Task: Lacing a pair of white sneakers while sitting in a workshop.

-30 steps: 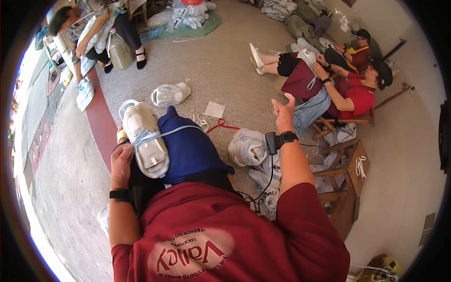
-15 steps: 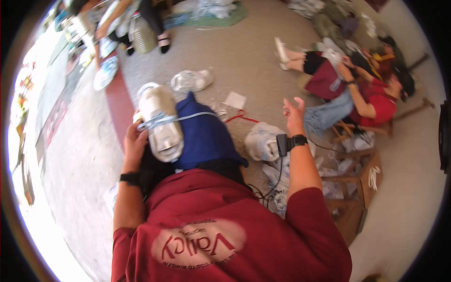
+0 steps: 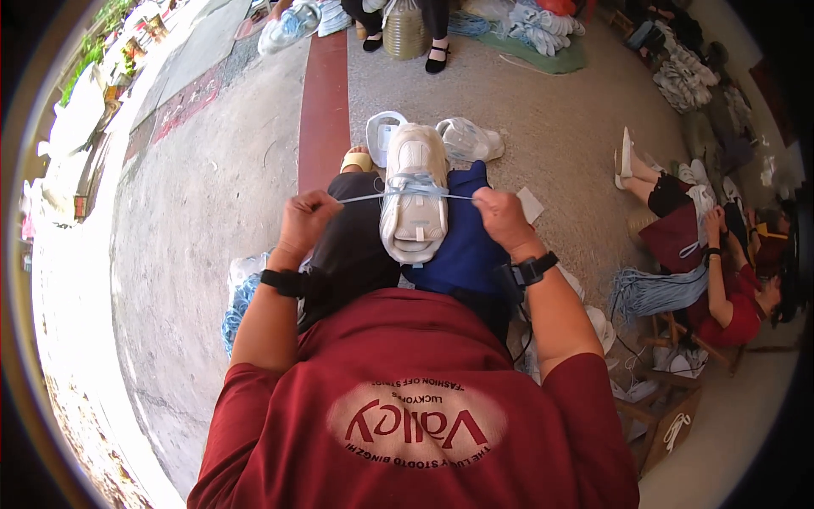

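A white sneaker (image 3: 416, 151) rests across my thighs, its opening toward me, partly over a blue cloth (image 3: 465, 233) on my right thigh. Pale blue shoelace (image 3: 415, 183) is gathered over its top. One lace end runs out to each side, pulled taut and nearly level. My left hand (image 3: 307, 222) pinches the left end, its fingers closed. On the other side my right hand (image 3: 506, 219) has closed on the right end. Neither hand touches the shoe itself.
Past my knees another white shoe (image 3: 476, 141) lies on the floor. Bundled blue laces (image 3: 242, 301) sit beside my left leg. At right, a seated co-worker (image 3: 725, 297) is near hanging blue laces (image 3: 657, 293) and a wooden stool (image 3: 670, 416). A plastic jug (image 3: 404, 36) stands at the far side.
My right hand, raised and off the shoe before, now grips a lace end. Both ends are now drawn out sideways. The view has turned, and the sneaker appears more central.
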`<action>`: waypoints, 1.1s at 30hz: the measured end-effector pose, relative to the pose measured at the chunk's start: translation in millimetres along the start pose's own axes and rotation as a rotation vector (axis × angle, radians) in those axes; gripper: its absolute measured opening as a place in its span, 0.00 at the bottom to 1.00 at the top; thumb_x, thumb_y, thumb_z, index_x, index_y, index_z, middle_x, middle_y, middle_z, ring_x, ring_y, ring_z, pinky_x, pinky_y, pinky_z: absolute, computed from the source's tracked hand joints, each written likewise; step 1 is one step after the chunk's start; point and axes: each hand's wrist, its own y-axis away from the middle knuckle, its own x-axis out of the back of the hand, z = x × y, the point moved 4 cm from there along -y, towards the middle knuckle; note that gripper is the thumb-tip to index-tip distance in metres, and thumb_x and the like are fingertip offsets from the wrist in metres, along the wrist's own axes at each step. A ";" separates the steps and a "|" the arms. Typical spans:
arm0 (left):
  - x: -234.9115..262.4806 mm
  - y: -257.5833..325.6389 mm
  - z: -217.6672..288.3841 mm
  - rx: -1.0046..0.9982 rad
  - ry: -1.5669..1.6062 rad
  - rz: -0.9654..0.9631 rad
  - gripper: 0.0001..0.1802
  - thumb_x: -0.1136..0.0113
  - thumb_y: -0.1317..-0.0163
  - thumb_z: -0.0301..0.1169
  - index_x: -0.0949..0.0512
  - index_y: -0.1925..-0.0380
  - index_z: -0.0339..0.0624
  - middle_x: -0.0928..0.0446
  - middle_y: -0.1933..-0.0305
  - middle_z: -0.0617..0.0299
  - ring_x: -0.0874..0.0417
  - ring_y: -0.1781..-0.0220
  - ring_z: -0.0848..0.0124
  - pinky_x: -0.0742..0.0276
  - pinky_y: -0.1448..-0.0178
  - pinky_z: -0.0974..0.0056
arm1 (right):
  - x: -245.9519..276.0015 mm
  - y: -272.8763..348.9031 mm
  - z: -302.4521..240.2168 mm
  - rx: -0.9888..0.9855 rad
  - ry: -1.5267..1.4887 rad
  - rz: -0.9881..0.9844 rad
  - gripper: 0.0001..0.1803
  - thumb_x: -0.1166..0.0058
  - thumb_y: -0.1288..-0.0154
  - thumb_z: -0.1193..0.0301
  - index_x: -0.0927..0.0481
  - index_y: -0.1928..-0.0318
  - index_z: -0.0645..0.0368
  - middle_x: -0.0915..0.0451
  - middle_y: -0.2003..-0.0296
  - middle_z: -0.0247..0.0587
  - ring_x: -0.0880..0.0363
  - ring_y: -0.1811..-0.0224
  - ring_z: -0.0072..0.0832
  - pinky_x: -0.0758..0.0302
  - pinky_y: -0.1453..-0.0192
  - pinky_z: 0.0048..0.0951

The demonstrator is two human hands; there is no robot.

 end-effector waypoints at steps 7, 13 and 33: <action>56.5 31.3 -29.1 0.090 -0.004 0.059 0.02 0.38 0.49 0.21 0.21 0.78 0.36 0.25 0.79 0.67 0.29 0.73 0.81 0.32 0.68 0.73 | 55.9 60.3 29.5 -0.175 -0.007 -0.046 0.04 0.47 0.44 0.75 0.22 0.69 0.63 0.23 0.77 0.49 0.23 0.76 0.39 0.28 0.70 0.30; 109.0 42.4 -25.4 -0.055 -0.165 0.070 0.01 0.38 0.50 0.20 0.20 0.75 0.35 0.24 0.76 0.64 0.26 0.71 0.77 0.30 0.66 0.71 | 130.2 78.3 33.9 -0.167 0.201 0.116 0.04 0.45 0.46 0.75 0.22 0.70 0.64 0.26 0.78 0.44 0.25 0.76 0.35 0.31 0.71 0.29; 258.9 106.9 -64.8 0.316 -0.258 0.241 0.03 0.41 0.49 0.18 0.21 0.76 0.37 0.24 0.77 0.68 0.28 0.74 0.79 0.31 0.68 0.72 | 296.4 193.3 78.6 -0.541 0.273 0.076 0.11 0.50 0.47 0.72 0.30 0.78 0.68 0.30 0.83 0.36 0.34 0.79 0.20 0.35 0.73 0.26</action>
